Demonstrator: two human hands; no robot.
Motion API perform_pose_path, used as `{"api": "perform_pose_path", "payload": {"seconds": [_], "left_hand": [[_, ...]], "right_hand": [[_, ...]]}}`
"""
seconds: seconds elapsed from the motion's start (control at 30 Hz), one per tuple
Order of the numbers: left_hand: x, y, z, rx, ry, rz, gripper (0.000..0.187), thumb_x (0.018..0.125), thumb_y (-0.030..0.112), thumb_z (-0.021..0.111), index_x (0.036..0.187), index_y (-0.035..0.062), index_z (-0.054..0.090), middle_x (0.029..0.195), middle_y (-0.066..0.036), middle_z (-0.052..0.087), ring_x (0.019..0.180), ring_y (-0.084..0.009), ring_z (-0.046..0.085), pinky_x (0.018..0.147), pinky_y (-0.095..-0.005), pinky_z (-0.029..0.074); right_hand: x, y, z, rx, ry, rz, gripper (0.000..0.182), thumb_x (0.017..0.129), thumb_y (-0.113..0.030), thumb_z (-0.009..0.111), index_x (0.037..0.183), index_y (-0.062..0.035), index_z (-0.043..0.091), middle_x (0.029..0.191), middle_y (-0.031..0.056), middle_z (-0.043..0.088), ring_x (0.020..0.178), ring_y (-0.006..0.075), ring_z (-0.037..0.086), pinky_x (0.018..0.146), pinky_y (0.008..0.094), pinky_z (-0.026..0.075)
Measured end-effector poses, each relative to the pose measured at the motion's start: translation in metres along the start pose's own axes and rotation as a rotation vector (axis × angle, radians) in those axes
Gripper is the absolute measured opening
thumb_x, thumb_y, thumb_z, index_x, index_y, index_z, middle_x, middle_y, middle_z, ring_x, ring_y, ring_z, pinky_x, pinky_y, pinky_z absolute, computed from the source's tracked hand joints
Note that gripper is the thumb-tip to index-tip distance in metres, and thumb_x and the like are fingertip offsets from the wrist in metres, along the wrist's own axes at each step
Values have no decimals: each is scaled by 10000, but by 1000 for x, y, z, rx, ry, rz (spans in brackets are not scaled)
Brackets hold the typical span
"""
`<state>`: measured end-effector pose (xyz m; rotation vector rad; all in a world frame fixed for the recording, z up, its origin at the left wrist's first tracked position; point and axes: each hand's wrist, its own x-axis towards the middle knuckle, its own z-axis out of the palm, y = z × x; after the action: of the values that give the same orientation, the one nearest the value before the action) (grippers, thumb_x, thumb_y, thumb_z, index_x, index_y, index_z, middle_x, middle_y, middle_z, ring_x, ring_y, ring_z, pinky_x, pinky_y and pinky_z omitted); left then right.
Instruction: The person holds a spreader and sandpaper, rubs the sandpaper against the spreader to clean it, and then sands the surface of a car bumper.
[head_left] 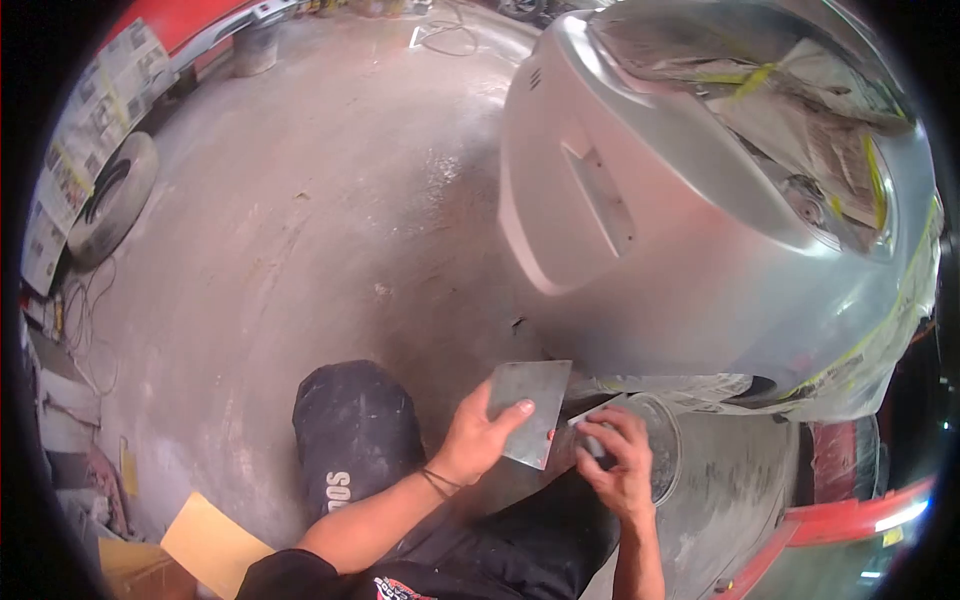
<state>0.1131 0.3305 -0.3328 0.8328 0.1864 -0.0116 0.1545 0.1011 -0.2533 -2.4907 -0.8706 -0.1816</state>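
A flat grey rectangular plate is gripped in my left hand, with the thumb pressed on its face. A small red spot shows near the plate's lower right edge. Just right of it, my right hand curls around what looks like a putty knife, its pale flat blade pointing up and left. Fingers hide much of its dark handle. The two hands are close together but apart. Above them stands a silver-grey car bumper and rear body, partly masked with plastic and tape.
A round container rim sits beside my right hand. Yellow-tan sheets lie at lower left. A tyre and newspaper-masked panel stand at far left, a red car part at lower right. Grey floor spreads ahead.
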Motion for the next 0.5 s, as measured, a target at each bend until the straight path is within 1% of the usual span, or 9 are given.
{"api": "perform_pose_path", "payload": {"seconds": [0.07,0.1,0.2,0.23,0.33,0.37,0.4,0.47,0.5], "left_hand": [[-5,-1,0,347,-38,126,398,1038,135,683,1398,-9,595,1112,-172,771,980,-238,763,871,-370,590],[-2,-14,-2,564,-18,314,410,1032,178,675,1388,-10,596,1028,-258,759,933,-350,780,848,-398,586],[-12,-7,-1,654,-65,223,444,1037,153,696,1454,43,593,1154,-140,783,1012,-178,738,935,-357,573],[-11,-7,-1,610,-5,227,425,1041,173,698,1435,41,608,1150,-148,785,1032,-161,726,942,-354,566],[-5,-1,-2,512,146,416,368,1036,181,667,1375,42,627,1045,-300,725,1025,-465,739,857,-426,581],[-4,3,-2,516,207,410,357,1042,186,677,1360,29,634,1057,-257,751,1011,-380,771,884,-415,576],[-3,12,-1,368,234,374,369,1053,195,681,1361,-1,628,1116,-180,767,1048,-254,746,935,-405,568],[5,9,-8,230,257,327,343,1064,175,673,1352,-7,631,1193,-108,745,1098,-174,685,970,-386,564],[8,3,-10,79,256,247,369,1060,158,677,1390,8,609,1234,-106,730,1140,-171,674,994,-373,555]], "right_hand": [[7,-14,-5,-107,41,-5,393,723,-71,839,1114,-105,803,1210,79,719,1257,366,632,1069,503,480],[10,-17,0,-126,26,-34,393,725,-76,840,1115,-108,803,1207,78,720,1255,365,634,1067,504,481],[12,-26,17,-130,-38,-101,390,732,-94,841,1119,-119,803,1198,72,721,1248,359,638,1064,506,479],[9,-30,21,-102,-87,-109,387,736,-103,840,1120,-124,802,1194,68,722,1245,355,639,1067,507,475],[-1,-36,29,-66,-220,-118,376,752,-133,837,1125,-144,800,1168,39,726,1239,329,643,1107,514,446],[-4,-37,28,-96,-247,-122,381,749,-134,844,1128,-144,805,1176,44,725,1248,331,641,1113,520,448],[-6,-38,29,-125,-269,-125,386,746,-134,850,1130,-144,810,1184,49,725,1257,333,638,1118,526,450],[-9,-36,26,98,-194,-68,376,758,-136,864,1131,-130,815,1205,67,719,1286,343,624,1127,536,451],[-9,-35,25,210,-161,-39,372,763,-138,871,1131,-123,817,1216,76,716,1300,348,617,1131,541,451]]}}
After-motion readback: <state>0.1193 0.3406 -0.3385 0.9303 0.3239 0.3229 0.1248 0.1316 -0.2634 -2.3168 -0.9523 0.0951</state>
